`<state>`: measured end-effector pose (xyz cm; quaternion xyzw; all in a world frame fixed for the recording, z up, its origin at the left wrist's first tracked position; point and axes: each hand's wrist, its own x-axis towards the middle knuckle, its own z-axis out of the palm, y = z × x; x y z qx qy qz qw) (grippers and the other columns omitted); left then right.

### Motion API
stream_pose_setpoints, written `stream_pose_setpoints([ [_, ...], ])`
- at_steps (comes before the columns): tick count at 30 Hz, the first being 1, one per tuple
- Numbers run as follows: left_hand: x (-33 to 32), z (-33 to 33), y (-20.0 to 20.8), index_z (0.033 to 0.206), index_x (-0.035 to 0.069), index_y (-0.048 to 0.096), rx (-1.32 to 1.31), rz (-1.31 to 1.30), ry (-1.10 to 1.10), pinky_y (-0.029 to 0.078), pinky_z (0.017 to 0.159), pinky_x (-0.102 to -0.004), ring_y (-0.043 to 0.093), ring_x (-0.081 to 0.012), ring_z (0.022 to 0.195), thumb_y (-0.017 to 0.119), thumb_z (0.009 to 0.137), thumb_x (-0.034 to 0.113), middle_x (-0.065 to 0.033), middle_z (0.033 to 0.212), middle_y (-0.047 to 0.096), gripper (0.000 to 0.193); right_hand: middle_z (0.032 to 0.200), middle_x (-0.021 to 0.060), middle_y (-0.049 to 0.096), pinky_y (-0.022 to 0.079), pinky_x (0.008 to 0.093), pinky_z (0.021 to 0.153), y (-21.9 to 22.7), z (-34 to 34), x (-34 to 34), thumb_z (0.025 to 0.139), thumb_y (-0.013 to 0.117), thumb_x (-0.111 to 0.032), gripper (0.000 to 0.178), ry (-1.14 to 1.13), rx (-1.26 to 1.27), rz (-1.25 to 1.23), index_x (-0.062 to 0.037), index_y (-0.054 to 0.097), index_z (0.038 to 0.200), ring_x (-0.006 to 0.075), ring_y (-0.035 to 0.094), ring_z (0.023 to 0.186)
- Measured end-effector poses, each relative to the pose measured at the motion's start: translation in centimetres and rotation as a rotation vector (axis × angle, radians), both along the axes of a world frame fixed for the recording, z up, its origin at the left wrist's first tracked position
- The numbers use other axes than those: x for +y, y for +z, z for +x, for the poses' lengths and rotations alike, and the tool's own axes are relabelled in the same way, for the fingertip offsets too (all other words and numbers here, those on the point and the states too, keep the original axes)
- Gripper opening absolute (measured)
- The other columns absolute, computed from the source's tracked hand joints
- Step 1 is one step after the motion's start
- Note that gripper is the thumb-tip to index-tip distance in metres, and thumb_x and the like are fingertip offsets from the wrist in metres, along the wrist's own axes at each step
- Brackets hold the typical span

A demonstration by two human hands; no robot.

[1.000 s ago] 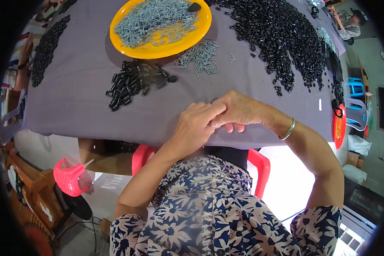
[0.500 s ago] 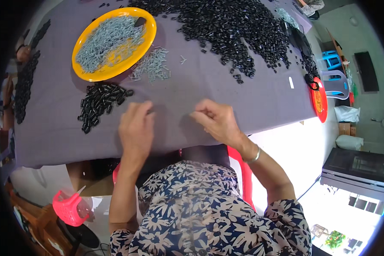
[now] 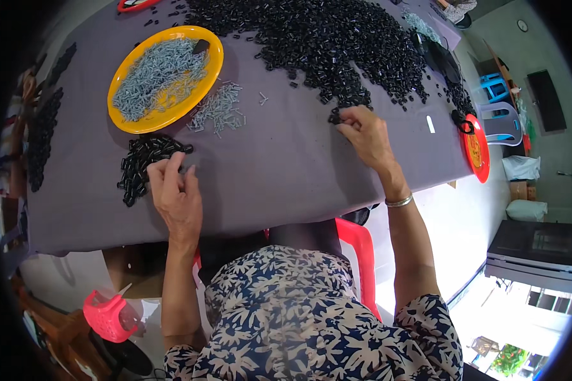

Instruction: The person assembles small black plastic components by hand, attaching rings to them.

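My left hand (image 3: 178, 197) hovers at the right edge of a small pile of black tubular plastic pieces (image 3: 136, 165). Its fingers are apart, and something dark shows between thumb and forefinger; whether it is a piece or the pile behind, I cannot make out. My right hand (image 3: 370, 141) wears a silver bangle and pinches a small black piece (image 3: 334, 118) at the near tip of the big heap of black pieces (image 3: 311, 44). Thin grey screw-like pins fill part of a yellow plate (image 3: 217, 56), and a loose bunch of the same pins (image 3: 217, 109) lies beside it.
A purple-grey cloth (image 3: 267, 178) covers the table. On its right edge sit a red plate (image 3: 478, 149) and a white strip (image 3: 431, 124). More black pieces (image 3: 47, 133) line the left side. A pink basket (image 3: 111, 316) stands below the table at left.
My left hand has moved left to the small pile of black pieces. My right hand has reached right and away to the big heap, where its fingertips meet the pieces.
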<state>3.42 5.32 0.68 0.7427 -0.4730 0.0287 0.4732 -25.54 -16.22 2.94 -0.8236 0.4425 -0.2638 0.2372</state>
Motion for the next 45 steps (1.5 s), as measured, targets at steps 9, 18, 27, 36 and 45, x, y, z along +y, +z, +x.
stream_pose_setpoints([
  [9, -0.3, 0.1, -0.3, 0.111, 0.0, 0.065, 0.003, -0.012, -0.069, 0.046, 0.059, -0.03, 0.051, -0.0189, 0.067, 0.072, 0.078, -0.009, -0.0104, 0.095, 0.053, 0.034, 0.084, 0.0012, 0.064, 0.046, 0.0219, 0.062, -0.8, 5.5, 1.8, 0.084, 0.07, -0.001, 0.023, 0.186, -0.17, 0.079, -0.0036, 0.069, 0.107, 0.0066, 0.054, 0.067],
  [18, -0.2, 0.2, -0.3, 0.108, 0.001, 0.066, 0.018, 0.036, -0.078, 0.047, 0.059, -0.0299, 0.053, -0.0185, 0.067, 0.072, 0.079, -0.007, -0.0081, 0.092, 0.054, 0.03, 0.075, -0.0054, 0.06, 0.039, 0.0168, 0.051, -0.4, 1.8, 2.8, 0.089, 0.061, -0.003, 0.018, -0.076, -0.218, 0.309, -0.0009, 0.069, 0.104, -0.0002, 0.048, 0.06],
  [27, -0.3, 0.1, -0.3, 0.106, 0.002, 0.067, 0.026, 0.033, -0.076, 0.048, 0.063, -0.0321, 0.056, -0.0207, 0.069, 0.072, 0.079, -0.006, -0.0086, 0.09, 0.057, 0.029, 0.078, -0.0029, 0.06, 0.045, 0.0208, 0.06, -0.1, 4.7, 2.5, 0.09, 0.067, -0.004, 0.012, 0.059, -0.184, 0.163, -0.0014, 0.069, 0.101, 0.0041, 0.053, 0.066],
  [36, -0.3, 0.1, -0.4, 0.101, 0.003, 0.067, -0.003, 0.003, -0.066, 0.051, 0.069, -0.0378, 0.063, -0.0311, 0.079, 0.071, 0.079, -0.004, -0.0113, 0.091, 0.058, 0.023, 0.089, 0.0099, 0.062, 0.053, 0.0387, 0.069, 0.4, 8.0, 2.4, 0.084, 0.068, -0.004, 0.008, 0.317, 0.155, -0.384, -0.0031, 0.068, 0.092, 0.0313, 0.064, 0.078],
  [45, -0.5, -1.0, 0.0, 0.102, 0.001, 0.067, 0.066, -0.113, -0.183, 0.051, 0.068, -0.0356, 0.063, -0.0298, 0.077, 0.071, 0.079, -0.005, -0.0141, 0.088, 0.061, 0.024, 0.079, 0.0106, 0.061, 0.052, 0.0387, 0.064, 1.4, 7.7, 1.4, 0.077, 0.067, 0.0, 0.009, 0.452, 0.175, -0.458, -0.0032, 0.066, 0.085, 0.0305, 0.064, 0.071],
])
